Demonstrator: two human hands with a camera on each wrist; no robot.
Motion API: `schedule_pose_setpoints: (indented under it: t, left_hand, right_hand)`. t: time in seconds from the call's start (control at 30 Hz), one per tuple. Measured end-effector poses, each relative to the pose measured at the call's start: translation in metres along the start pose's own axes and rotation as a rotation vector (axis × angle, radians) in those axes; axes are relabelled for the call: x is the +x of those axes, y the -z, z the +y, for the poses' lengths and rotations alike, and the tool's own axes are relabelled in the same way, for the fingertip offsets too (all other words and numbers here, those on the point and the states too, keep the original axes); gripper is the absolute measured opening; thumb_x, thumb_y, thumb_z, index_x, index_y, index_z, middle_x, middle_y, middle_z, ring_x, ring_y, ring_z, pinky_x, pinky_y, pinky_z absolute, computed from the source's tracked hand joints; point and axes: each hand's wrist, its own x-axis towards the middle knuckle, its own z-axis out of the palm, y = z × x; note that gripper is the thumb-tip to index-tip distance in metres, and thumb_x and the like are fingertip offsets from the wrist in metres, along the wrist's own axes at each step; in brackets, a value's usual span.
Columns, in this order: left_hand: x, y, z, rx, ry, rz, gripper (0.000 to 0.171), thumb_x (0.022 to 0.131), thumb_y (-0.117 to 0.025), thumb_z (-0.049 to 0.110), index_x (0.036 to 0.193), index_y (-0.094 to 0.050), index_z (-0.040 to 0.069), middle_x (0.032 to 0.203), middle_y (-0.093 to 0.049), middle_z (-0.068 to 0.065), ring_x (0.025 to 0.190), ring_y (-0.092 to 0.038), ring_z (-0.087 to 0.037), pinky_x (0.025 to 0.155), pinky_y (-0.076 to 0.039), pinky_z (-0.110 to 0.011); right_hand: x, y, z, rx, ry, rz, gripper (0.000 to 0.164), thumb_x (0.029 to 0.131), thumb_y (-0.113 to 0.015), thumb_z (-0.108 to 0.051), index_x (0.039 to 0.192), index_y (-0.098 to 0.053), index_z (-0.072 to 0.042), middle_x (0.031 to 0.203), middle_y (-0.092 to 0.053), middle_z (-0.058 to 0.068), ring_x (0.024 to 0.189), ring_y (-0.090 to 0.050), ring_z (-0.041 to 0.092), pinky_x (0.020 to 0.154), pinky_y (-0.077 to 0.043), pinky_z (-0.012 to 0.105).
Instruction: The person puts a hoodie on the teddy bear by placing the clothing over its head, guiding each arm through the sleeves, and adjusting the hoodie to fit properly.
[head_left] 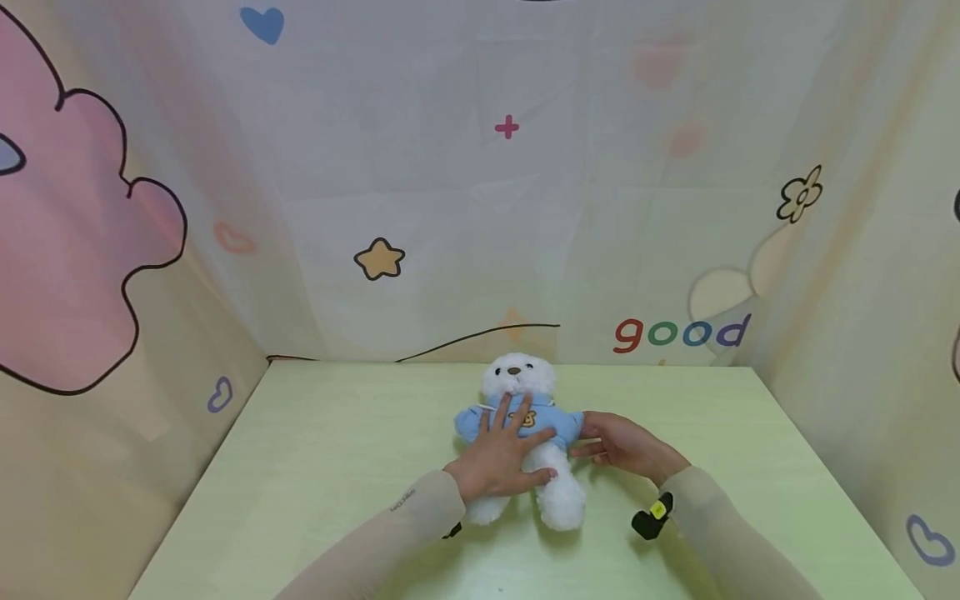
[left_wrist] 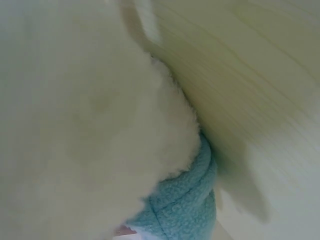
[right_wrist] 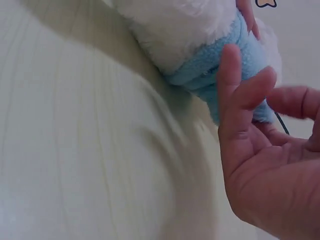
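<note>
A white plush bear (head_left: 561, 493) in a blue hoodie lies face up on the pale table. Across its chest and belly rests my left hand (head_left: 501, 460), fingers spread, partly covering a small yellow emblem. My right hand (head_left: 626, 443) is at the end of the bear's sleeve on the right side, its thumb and a finger around the sleeve tip. In the right wrist view, other fingers (right_wrist: 230, 67) of that hand extend loosely beside the blue hoodie (right_wrist: 197, 72). White fur (left_wrist: 90, 125) fills much of the left wrist view, and the left hand is mostly hidden there.
The pale green table (head_left: 337, 433) reaches back to a printed cloth backdrop (head_left: 442, 150), with cloth walls on both sides. Black wrist gear (head_left: 652, 518) sits under the right sleeve cuff.
</note>
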Motion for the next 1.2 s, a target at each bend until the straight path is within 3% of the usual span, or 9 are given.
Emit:
schedule_pose_setpoints:
  t: [0.13, 0.3, 0.57, 0.73, 1.0, 1.2]
  left_hand:
    - [0.001, -0.001, -0.002, -0.022, 0.016, -0.009, 0.067, 0.092, -0.041, 0.071, 0.152, -0.027, 0.045, 0.167, 0.007, -0.006, 0.152, 0.008, -0.04, 0.116, -0.016, -0.067]
    - [0.001, -0.001, -0.003, -0.027, 0.017, -0.015, 0.067, 0.092, -0.041, 0.072, 0.152, -0.026, 0.046, 0.167, 0.008, -0.006, 0.152, 0.009, -0.04, 0.116, -0.015, -0.066]
    - [0.001, -0.003, -0.002, -0.006, -0.006, -0.012, 0.066, 0.093, -0.04, 0.071, 0.153, -0.026, 0.045, 0.167, 0.008, -0.006, 0.152, 0.009, -0.04, 0.116, -0.016, -0.066]
    - [0.0, -0.004, 0.0, -0.004, -0.014, -0.017, 0.066, 0.093, -0.039, 0.072, 0.152, -0.027, 0.046, 0.167, 0.007, -0.005, 0.152, 0.01, -0.04, 0.117, -0.015, -0.066]
    - [0.0, -0.002, 0.001, 0.017, -0.02, -0.005, 0.066, 0.093, -0.04, 0.071, 0.152, -0.029, 0.044, 0.167, 0.005, -0.007, 0.152, 0.007, -0.041, 0.116, -0.017, -0.066]
    - [0.001, -0.001, -0.001, 0.023, -0.015, 0.0, 0.066, 0.092, -0.042, 0.071, 0.151, -0.031, 0.044, 0.167, 0.003, -0.007, 0.152, 0.006, -0.041, 0.116, -0.018, -0.066]
  right_hand:
    - [-0.003, 0.002, 0.002, 0.059, 0.022, -0.011, 0.038, 0.107, -0.034, -0.021, 0.143, -0.036, -0.01, 0.105, -0.07, -0.005, 0.087, -0.072, 0.012, 0.068, -0.05, 0.02]
    - [-0.002, 0.003, 0.003, 0.061, -0.009, 0.001, 0.054, 0.104, -0.042, -0.018, 0.154, -0.023, -0.008, 0.105, -0.062, -0.003, 0.079, -0.065, 0.009, 0.066, -0.046, 0.019]
    - [0.007, 0.011, 0.007, 0.064, -0.044, 0.079, 0.052, 0.104, -0.045, -0.018, 0.152, -0.031, -0.003, 0.099, -0.066, -0.002, 0.063, -0.049, 0.004, 0.057, -0.042, 0.016]
    - [0.014, 0.018, 0.01, -0.024, -0.06, 0.106, 0.05, 0.103, -0.049, -0.015, 0.149, -0.037, -0.001, 0.09, -0.066, -0.004, 0.057, -0.046, 0.0, 0.054, -0.041, 0.015]
    - [0.015, 0.021, 0.009, -0.113, -0.085, 0.098, 0.046, 0.1, -0.056, -0.017, 0.143, -0.048, -0.002, 0.091, -0.063, -0.002, 0.059, -0.051, 0.003, 0.053, -0.041, 0.016]
    - [0.016, 0.014, 0.007, -0.137, -0.063, 0.118, 0.046, 0.099, -0.057, -0.017, 0.141, -0.048, 0.0, 0.085, -0.056, -0.005, 0.057, -0.04, 0.003, 0.052, -0.035, 0.018]
